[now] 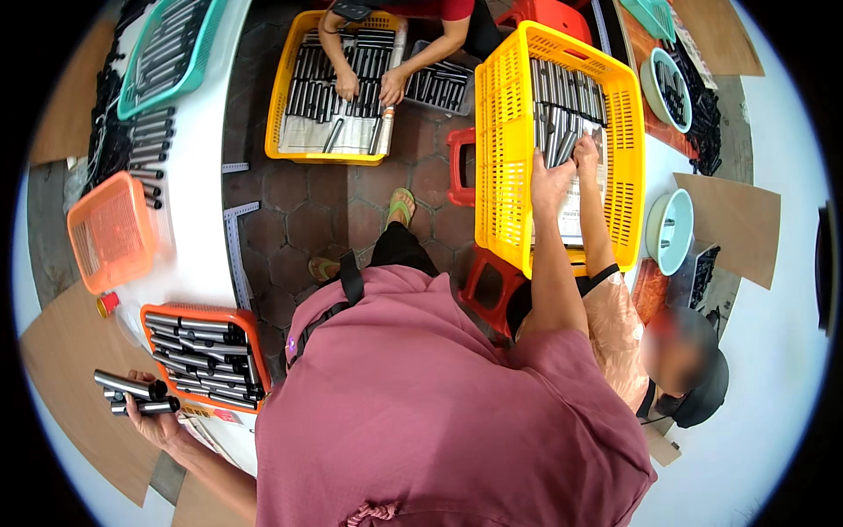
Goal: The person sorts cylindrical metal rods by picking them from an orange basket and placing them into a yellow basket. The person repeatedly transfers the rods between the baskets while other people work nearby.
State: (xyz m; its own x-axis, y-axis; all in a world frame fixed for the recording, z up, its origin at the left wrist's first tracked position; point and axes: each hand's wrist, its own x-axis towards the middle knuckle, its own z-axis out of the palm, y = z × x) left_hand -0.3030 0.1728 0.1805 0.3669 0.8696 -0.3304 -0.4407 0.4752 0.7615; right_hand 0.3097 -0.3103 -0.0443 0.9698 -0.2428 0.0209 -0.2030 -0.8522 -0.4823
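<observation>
Dusty-pink cloth fills the near view, the shirt (439, 378) of the person at work, arms spread to both sides. Out at the left, beside the orange basket (258, 351), the left hand (156, 428) has its fingers curled around a small bunch of tubes (133, 384): two show clearly, with what looks like another partly hidden between them. They lie roughly side by side, held clear of the basket. The right hand (551, 183) reaches into the tall yellow basket (634, 167), up against a cluster of loose tubes (557, 132); its fingertips are hidden, so I cannot tell whether they grip or only touch. A co-worker's hand (587, 156) is just beside it.

Judging from the look, each tube should be stiff and fairly light, a bunch weighing somewhat more. That smooth, round surface would likely slip and roll, one tube against another, and the shine might scratch if they knock. I'd take hold around the middle, thumb across the top, keeping the bunch level so that none slides out endwise.

As for looks, they are straight and slim, black with a bright silver sheen running lengthwise, the ends at the right darker and glossy. More of the same fill the orange basket, lying in a loose stack, while others stand in closer rows on paper in the yellow one.
</observation>
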